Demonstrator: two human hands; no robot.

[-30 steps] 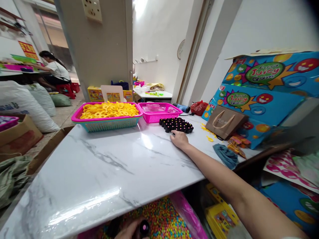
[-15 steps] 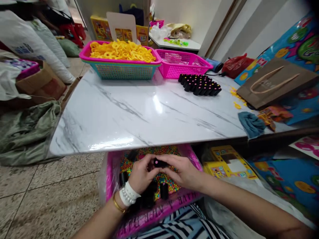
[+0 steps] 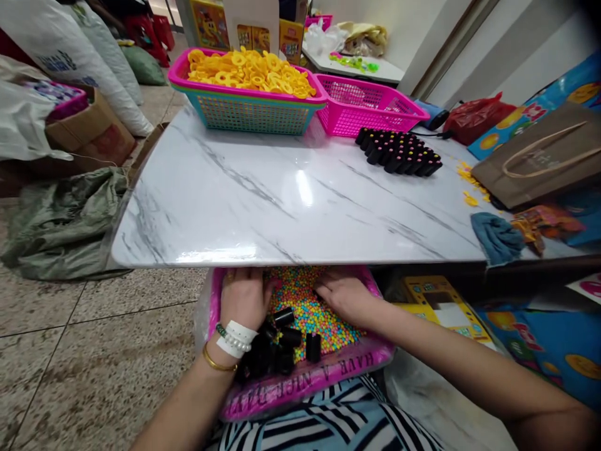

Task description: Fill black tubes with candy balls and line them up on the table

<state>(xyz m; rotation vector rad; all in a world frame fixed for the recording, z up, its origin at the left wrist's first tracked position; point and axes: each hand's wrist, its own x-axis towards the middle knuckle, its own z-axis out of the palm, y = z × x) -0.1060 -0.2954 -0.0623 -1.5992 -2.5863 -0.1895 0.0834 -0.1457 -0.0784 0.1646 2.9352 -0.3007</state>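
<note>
A pink basket (image 3: 375, 356), lined with clear plastic, sits below the table edge and holds many small coloured beads (image 3: 307, 300). My left hand (image 3: 244, 295) reaches into its left side, thumb apart and fingers stretched forward, their tips partly hidden by the table edge. On the right, my right hand (image 3: 346, 297) dips into the beads with fingers bent together. A dark patch shows at its fingertips, but what they hold is hidden. Several black tubes (image 3: 290, 337) lie in a heap near my left wrist, and a black tube (image 3: 313, 347) stands at the basket's front.
On the marble-patterned table (image 3: 235, 207), a pink-rimmed basket (image 3: 253, 113) holds yellow ring-shaped pieces. Beside it are a pink basket (image 3: 366, 119) and rows of black tubes with coloured dots (image 3: 399, 152). A paper bag (image 3: 539, 156) and a blue cloth (image 3: 498, 238) lie to the right.
My hands were together around a black tube above the basket. Now they are apart, left hand forward and left, right hand down in the beads. The view has shifted slightly.
</note>
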